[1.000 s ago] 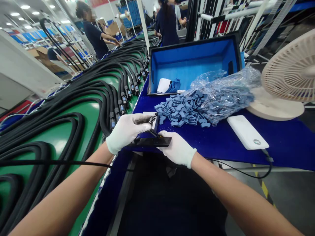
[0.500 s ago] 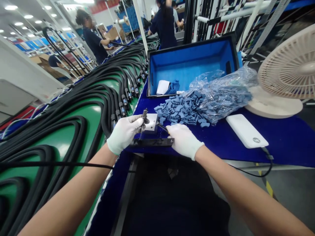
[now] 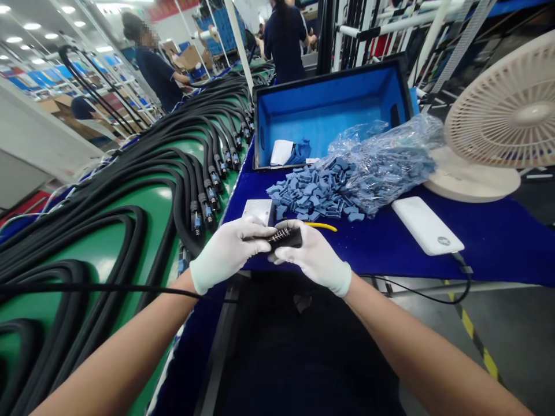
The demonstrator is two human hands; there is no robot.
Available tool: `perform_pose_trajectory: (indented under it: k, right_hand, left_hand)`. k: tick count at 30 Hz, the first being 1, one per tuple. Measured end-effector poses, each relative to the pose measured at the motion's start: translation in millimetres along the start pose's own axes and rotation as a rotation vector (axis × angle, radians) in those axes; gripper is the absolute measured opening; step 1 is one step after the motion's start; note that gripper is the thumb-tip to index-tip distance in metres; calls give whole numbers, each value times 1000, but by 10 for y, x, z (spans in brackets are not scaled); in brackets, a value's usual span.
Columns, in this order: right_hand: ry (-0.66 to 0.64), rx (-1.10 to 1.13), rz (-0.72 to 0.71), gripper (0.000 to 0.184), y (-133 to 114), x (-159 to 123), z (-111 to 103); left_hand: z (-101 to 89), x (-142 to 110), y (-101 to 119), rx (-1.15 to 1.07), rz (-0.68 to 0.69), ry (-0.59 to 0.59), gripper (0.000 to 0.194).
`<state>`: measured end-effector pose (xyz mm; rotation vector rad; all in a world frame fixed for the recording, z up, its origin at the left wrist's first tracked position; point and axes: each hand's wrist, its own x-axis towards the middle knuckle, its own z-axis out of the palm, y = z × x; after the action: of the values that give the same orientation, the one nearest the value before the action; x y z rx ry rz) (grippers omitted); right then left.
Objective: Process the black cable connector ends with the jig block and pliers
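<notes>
Both white-gloved hands meet over the near edge of the blue-covered table. Between them is a dark part with a row of silvery, spring-like ribs (image 3: 281,235), its black body partly covered by fingers. My left hand (image 3: 232,249) pinches its left end between thumb and fingers. Around the right end are the fingers of my right hand (image 3: 318,254). A silver metal block (image 3: 259,211) stands just beyond my left fingertips. Behind my right hand lies a yellow, rod-like handle (image 3: 323,226); its other end is hidden.
Small blue plastic pieces (image 3: 310,193) are heaped beyond my hands, beside a clear plastic bag (image 3: 381,167) of more. Behind stands a blue crate (image 3: 325,110). A white power bank (image 3: 427,225) and a fan (image 3: 520,115) are rightward. Black hoses (image 3: 130,167) cover the green surface leftward.
My right hand has let go of the thin tool, which now lies on the table. Both hands have come together on the ribbed part. The black bar at the edge no longer shows there.
</notes>
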<state>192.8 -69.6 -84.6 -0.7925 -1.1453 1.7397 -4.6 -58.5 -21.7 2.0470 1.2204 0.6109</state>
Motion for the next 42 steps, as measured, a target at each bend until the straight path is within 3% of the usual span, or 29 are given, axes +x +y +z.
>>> perform_pose_trajectory:
  k: [4,7,13,16,18,22,26,28,32,34,36,39,40,42]
  right_hand:
    - [-54,13,14,51,-6,44,-21]
    - [-94,-37,23,45,-5,62,-47]
    - [-48,-182,-28,40,-14,101,-95]
    - [-65,-295,-49,38,-31,121,-96]
    - [-96,-281,-19,37,-29,130,-96]
    - [-145,-134,67,43,5,116,-110]
    - [-152,-118,94,43,4,55,-121]
    - [-138,-144,76,41,-15,27,-119]
    - [-78,-247,52,39,-16,13,-109]
    - [-58,-234,75,39,21,12,-111]
    - [-37,-177,91,41,78,-10,-111]
    - [60,-40,0,41,180,-107,-66]
    - [111,14,-50,40,213,-153,-32]
    - [170,48,-118,41,259,-236,51]
  left_hand:
    - [47,-4,-83,115,167,55,20]
    - [49,11,-186,156,244,23,21]
    - [79,103,-296,-48,-33,56,84]
    - [93,87,-290,-41,-76,24,95]
    - [107,36,-287,6,-38,56,81]
    - [150,-73,-309,76,190,106,24]
    - [179,-79,-334,126,372,-20,16]
    - [193,-39,-336,98,292,-29,26]
    - [231,76,-347,-1,-10,30,93]
    - [260,78,-346,21,-72,25,108]
    - [307,-13,-323,86,-100,112,98]
    - [419,-308,-260,149,-158,291,41]
    - [458,-417,-245,91,-212,292,26]
    - [510,-594,-243,-225,-342,272,29]
